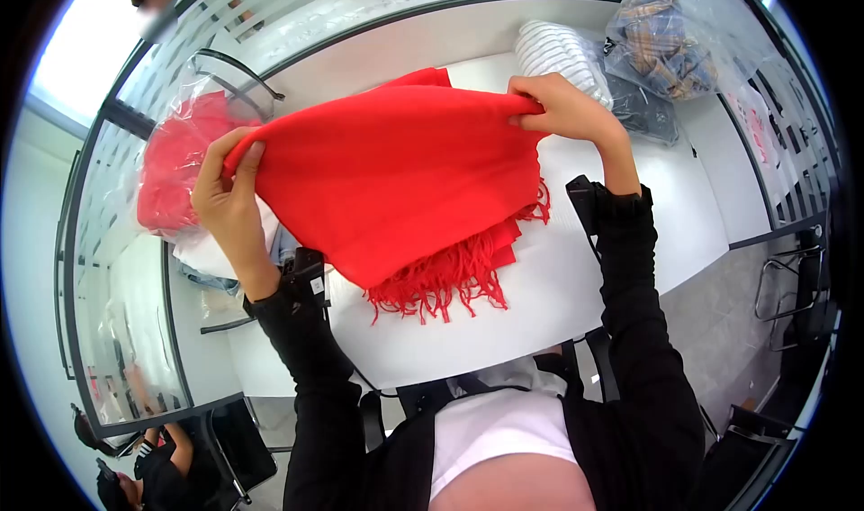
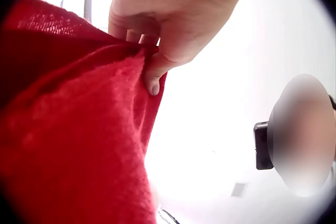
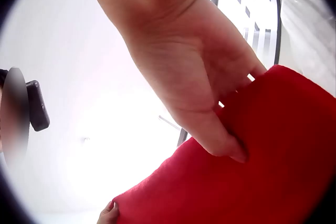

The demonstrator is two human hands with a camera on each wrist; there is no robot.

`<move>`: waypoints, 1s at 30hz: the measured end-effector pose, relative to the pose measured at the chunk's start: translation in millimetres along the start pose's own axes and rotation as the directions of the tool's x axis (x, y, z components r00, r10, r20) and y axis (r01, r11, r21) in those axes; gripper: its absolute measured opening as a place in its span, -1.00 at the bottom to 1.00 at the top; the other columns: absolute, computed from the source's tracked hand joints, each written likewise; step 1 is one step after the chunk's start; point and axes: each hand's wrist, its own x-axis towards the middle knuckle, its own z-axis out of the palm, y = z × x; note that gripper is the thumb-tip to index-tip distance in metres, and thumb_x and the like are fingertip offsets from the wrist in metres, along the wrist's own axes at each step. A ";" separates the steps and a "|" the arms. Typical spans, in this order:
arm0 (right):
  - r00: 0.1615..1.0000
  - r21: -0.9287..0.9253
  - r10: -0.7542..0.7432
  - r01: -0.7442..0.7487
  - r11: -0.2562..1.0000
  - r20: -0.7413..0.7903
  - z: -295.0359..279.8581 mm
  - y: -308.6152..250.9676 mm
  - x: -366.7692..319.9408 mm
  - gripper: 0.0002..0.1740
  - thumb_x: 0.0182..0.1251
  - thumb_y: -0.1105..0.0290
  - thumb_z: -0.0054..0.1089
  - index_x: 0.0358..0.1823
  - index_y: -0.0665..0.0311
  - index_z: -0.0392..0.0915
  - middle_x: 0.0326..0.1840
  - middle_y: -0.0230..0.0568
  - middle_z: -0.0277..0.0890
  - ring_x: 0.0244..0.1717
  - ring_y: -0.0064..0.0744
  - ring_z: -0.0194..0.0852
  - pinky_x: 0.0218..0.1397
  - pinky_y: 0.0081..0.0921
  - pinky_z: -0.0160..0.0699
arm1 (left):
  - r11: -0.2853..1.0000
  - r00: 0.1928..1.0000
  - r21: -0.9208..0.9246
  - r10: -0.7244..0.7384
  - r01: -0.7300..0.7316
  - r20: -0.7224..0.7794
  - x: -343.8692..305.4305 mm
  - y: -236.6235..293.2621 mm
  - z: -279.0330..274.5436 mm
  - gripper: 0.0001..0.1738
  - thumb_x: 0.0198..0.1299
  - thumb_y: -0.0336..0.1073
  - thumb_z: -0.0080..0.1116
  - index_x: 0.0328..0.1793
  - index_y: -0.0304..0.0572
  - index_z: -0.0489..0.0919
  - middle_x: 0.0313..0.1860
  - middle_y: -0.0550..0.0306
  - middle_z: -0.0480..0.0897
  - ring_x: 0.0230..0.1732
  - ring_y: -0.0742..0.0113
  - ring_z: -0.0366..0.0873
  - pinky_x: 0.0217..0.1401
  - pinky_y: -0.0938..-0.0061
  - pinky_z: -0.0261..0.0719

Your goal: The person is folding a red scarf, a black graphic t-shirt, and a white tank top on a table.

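Scarf (red, fringed) (image 1: 391, 178) is held up over the white table (image 1: 432, 349), roughly mid-view, stretched btwn both hands. L hand (image 1: 229, 196), at abt 9 o'clock on it, pinches one corner, thumb on the near face; R hand (image 1: 567, 110), approx 2 o'clock, fingers likewise clamped on the top edge. Fringe (image 1: 441, 281) hangs toward 5 o'clock, w/ more red cloth (image 1: 423, 76) peeking out at 12 (same piece or another, can't tell). Clear bag of red fabric (image 1: 184, 169) sits at 9, just past L hand. Near R hand, at 2: white striped garment (image 1: 562, 61) in plastic, then bagged plaid garment (image 1: 661, 43) beyond, plus dk grey packet (image 1: 643, 110) below it. Black chair (image 1: 238, 457) at 7, off the table.
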 end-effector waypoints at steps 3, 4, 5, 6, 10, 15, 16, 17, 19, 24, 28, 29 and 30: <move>0.994 -0.042 -0.086 0.083 0.996 -0.063 -11.9 -2.5 8.8 -0.79 -0.17 0.55 0.10 -0.43 0.37 0.33 -0.65 -0.10 0.30 -0.60 -0.26 0.28 -0.50 -0.44 0.24 | 0.998 0.999 0.037 0.042 -0.041 -0.017 10.7 0.4 -1.3 -0.88 0.06 -0.50 0.18 -0.24 -0.30 0.58 -0.34 0.24 0.59 -0.30 0.56 0.46 -0.20 0.71 0.39; 0.996 -0.019 -0.073 0.072 0.997 -0.055 -9.7 -1.7 6.0 -0.80 -0.16 0.55 0.09 -0.43 0.37 0.33 -0.66 -0.09 0.30 -0.60 -0.25 0.28 -0.50 -0.44 0.24 | 1.000 0.999 0.021 0.023 -0.022 -0.023 8.2 -1.3 -2.3 -0.87 0.06 -0.50 0.18 -0.23 -0.30 0.58 -0.34 0.24 0.58 -0.30 0.56 0.46 -0.21 0.71 0.39; 0.997 0.001 -0.059 0.059 0.998 -0.047 -8.5 -0.2 3.1 -0.80 -0.15 0.55 0.09 -0.42 0.37 0.32 -0.66 -0.08 0.29 -0.60 -0.23 0.28 -0.50 -0.44 0.24 | 1.000 1.000 0.002 0.004 -0.004 -0.031 6.6 -2.7 -2.1 -0.87 0.06 -0.50 0.18 -0.23 -0.30 0.58 -0.35 0.24 0.58 -0.30 0.57 0.45 -0.21 0.71 0.39; 0.998 0.003 -0.030 0.030 1.000 -0.062 -7.9 -2.5 0.0 -0.80 -0.14 0.55 0.08 -0.41 0.36 0.32 -0.66 -0.06 0.30 -0.60 -0.21 0.29 -0.50 -0.43 0.25 | 1.000 1.000 -0.006 0.001 -0.001 -0.024 6.1 -1.2 -3.9 -0.87 0.06 -0.50 0.18 -0.22 -0.30 0.58 -0.35 0.24 0.58 -0.30 0.57 0.45 -0.21 0.71 0.39; 0.990 0.000 0.019 -0.020 1.000 -0.138 -8.0 -6.2 -3.3 -0.79 -0.10 0.55 0.05 -0.35 0.33 0.32 -0.62 -0.01 0.35 -0.57 -0.13 0.35 -0.47 -0.40 0.28 | 0.998 0.998 -0.014 -0.054 0.053 -0.030 0.7 -2.3 -2.0 -0.87 0.07 -0.49 0.18 -0.22 -0.31 0.57 -0.35 0.23 0.58 -0.30 0.57 0.45 -0.21 0.70 0.40; 0.968 -0.037 0.050 -0.061 0.997 -0.245 2.0 -3.3 -0.2 -0.77 0.02 0.53 0.07 -0.25 0.30 0.32 -0.53 -0.01 0.46 -0.46 -0.05 0.45 -0.37 -0.36 0.37 | 0.975 0.985 0.203 -0.117 0.090 0.123 7.7 -10.7 1.3 -0.85 0.12 -0.44 0.12 -0.17 -0.23 0.55 -0.29 0.17 0.59 -0.26 0.48 0.50 -0.16 0.61 0.45; 0.974 -0.050 0.078 -0.091 0.995 -0.212 5.8 5.5 2.1 -0.75 0.06 0.49 0.09 -0.21 0.31 0.31 -0.45 -0.03 0.49 -0.39 -0.06 0.46 -0.30 -0.37 0.41 | 0.962 0.978 0.272 -0.053 -0.004 0.199 7.0 -16.9 3.4 -0.79 0.13 -0.44 0.07 -0.08 -0.18 0.51 -0.24 0.12 0.60 -0.21 0.40 0.54 -0.15 0.54 0.48; 0.969 -0.132 0.034 -0.068 0.989 -0.245 9.3 12.8 2.6 -0.74 0.07 0.46 0.11 -0.21 0.33 0.31 -0.37 -0.05 0.49 -0.33 -0.09 0.47 -0.25 -0.38 0.43 | 0.950 0.966 0.308 -0.128 0.054 0.225 4.2 -19.4 9.0 -0.75 0.12 -0.44 0.05 -0.04 -0.22 0.47 -0.17 0.03 0.58 -0.13 0.24 0.54 -0.07 0.44 0.46; 0.901 -0.350 -0.104 -0.055 0.935 -0.420 17.5 13.9 2.8 -0.73 0.05 0.44 0.16 -0.24 0.34 0.33 -0.33 -0.07 0.48 -0.30 -0.17 0.48 -0.22 -0.40 0.45 | 0.885 0.951 0.435 0.025 -0.165 0.309 5.6 -30.3 15.2 -0.71 0.08 -0.43 0.07 -0.03 -0.25 0.45 -0.13 -0.03 0.53 -0.06 0.08 0.50 0.02 0.38 0.41; 0.998 -0.059 -0.024 0.020 0.998 -0.062 8.0 -11.7 -0.7 -0.71 0.05 0.33 0.26 -0.36 0.36 0.37 -0.45 -0.16 0.46 -0.40 -0.31 0.48 -0.30 -0.46 0.46 | 0.920 0.750 0.289 0.008 -0.265 0.662 -2.5 -3.9 16.7 -0.56 -0.09 -0.28 0.28 -0.06 -0.24 0.43 -0.07 -0.02 0.47 -0.03 0.00 0.43 0.03 0.32 0.37; 0.942 0.020 -0.127 0.127 0.992 0.311 19.4 -36.7 -9.7 -0.57 -0.06 0.19 0.37 -0.42 0.35 0.36 -0.47 -0.14 0.42 -0.41 -0.26 0.44 -0.31 -0.41 0.43 | 0.952 0.447 0.178 -0.050 -0.251 0.893 -27.2 3.0 18.9 -0.48 -0.16 -0.22 0.33 -0.05 -0.21 0.41 0.00 0.02 0.41 0.00 -0.01 0.42 0.02 0.29 0.39; 0.916 -0.051 -0.144 0.175 0.983 0.374 25.7 -42.3 -12.8 -0.54 -0.10 0.17 0.38 -0.39 0.35 0.35 -0.43 -0.11 0.41 -0.38 -0.20 0.43 -0.29 -0.37 0.42 | 0.951 0.398 0.203 -0.097 -0.233 0.912 -34.8 5.6 18.3 -0.45 -0.18 -0.20 0.34 -0.04 -0.20 0.40 0.02 0.03 0.39 0.01 -0.01 0.42 0.01 0.29 0.39; 0.928 -0.146 -0.116 0.177 0.973 0.353 35.1 -49.0 -17.8 -0.51 -0.14 0.19 0.38 -0.34 0.36 0.34 -0.39 -0.09 0.39 -0.36 -0.14 0.41 -0.27 -0.33 0.41 | 0.934 0.366 0.267 -0.168 -0.238 0.915 -44.5 2.4 16.8 -0.45 -0.17 -0.24 0.32 0.00 -0.17 0.39 0.04 0.03 0.37 0.02 0.00 0.41 0.01 0.30 0.41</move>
